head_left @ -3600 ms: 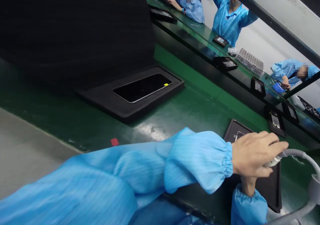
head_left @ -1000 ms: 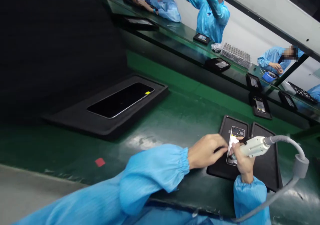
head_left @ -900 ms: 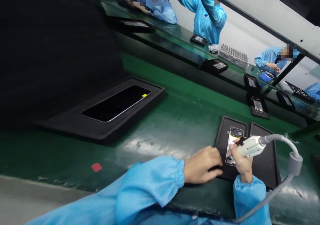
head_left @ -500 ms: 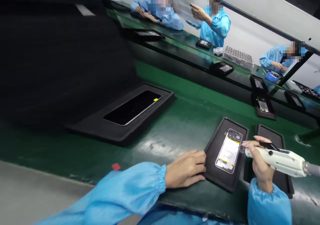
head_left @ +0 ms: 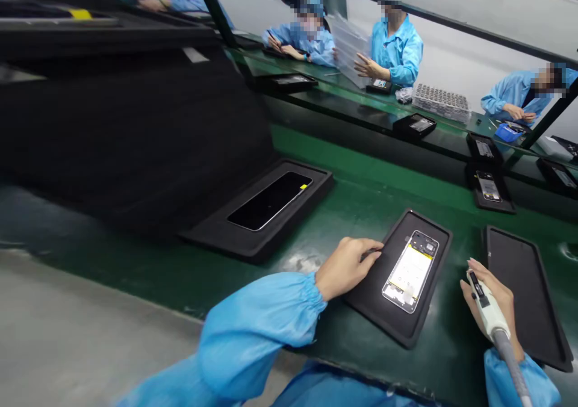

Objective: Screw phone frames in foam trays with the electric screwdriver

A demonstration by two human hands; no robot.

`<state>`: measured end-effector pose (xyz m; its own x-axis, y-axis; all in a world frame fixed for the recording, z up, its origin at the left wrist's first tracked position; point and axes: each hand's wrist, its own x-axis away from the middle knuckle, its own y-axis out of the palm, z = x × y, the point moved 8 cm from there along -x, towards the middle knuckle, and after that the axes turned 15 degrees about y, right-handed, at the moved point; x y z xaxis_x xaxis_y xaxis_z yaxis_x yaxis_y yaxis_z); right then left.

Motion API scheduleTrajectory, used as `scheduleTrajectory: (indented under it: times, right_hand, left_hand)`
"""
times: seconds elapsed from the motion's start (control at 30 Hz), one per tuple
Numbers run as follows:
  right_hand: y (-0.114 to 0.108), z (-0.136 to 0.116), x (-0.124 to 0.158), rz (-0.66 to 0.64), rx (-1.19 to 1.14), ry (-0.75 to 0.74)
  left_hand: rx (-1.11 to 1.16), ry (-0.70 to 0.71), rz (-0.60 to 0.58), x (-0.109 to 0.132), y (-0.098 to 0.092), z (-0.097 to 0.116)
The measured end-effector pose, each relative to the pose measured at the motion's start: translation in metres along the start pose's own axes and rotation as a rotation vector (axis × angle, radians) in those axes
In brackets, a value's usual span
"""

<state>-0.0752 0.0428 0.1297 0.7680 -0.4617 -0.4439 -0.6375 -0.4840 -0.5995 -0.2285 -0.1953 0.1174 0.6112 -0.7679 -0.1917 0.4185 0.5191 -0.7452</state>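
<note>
My left hand [head_left: 347,267] is at the left rim of a black tray [head_left: 374,304], its thumb and fingertips closed on that edge. In this tray lies a phone [head_left: 412,271] with its back off, showing a white battery area with yellow strips and dark parts at the top. My right hand [head_left: 499,289] is wrapped round a white electric screwdriver [head_left: 492,313], with its grey cable running down toward me. The tool is over the bench, right of the phone and apart from it; its tip is hidden by my fingers.
A second black tray [head_left: 519,274] stands at the right. On the left, another tray [head_left: 316,178] holds a dark-screened phone [head_left: 271,201] with a yellow tab. Black fabric [head_left: 135,130] hangs behind it. Several trays line the far shelf, with co-workers in blue beyond.
My right hand has drawn the screwdriver away from the phone to the right and turned it. The tray under my left hand has shifted left relative to the bench. The camera view has moved.
</note>
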Motion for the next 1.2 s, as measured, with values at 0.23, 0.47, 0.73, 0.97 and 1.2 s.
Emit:
scheduleTrajectory:
  times: [0.23, 0.47, 0.73, 0.97, 1.2]
  right_hand:
    - [-0.016, -0.012, 0.018, 0.034, -0.21, 0.174]
    - [0.025, -0.027, 0.009, -0.098, -0.519, 0.41]
    - [0.068, -0.044, 0.01, -0.36, -0.569, 0.487]
    - [0.074, -0.043, 0.014, -0.406, -0.565, 0.489]
    - [0.073, -0.056, 0.009, -0.442, -0.551, 0.419]
  left_hand:
    - [0.057, 0.207, -0.234, 0.004, 0.042, 0.011]
    - [0.11, 0.205, -0.264, 0.013, 0.052, 0.002]
    - [0.098, 0.224, -0.28, 0.013, 0.059, 0.007]
    - [0.103, 0.215, -0.283, 0.014, 0.056, 0.009]
    - [0.105, 0.205, -0.289, 0.013, 0.055, 0.01]
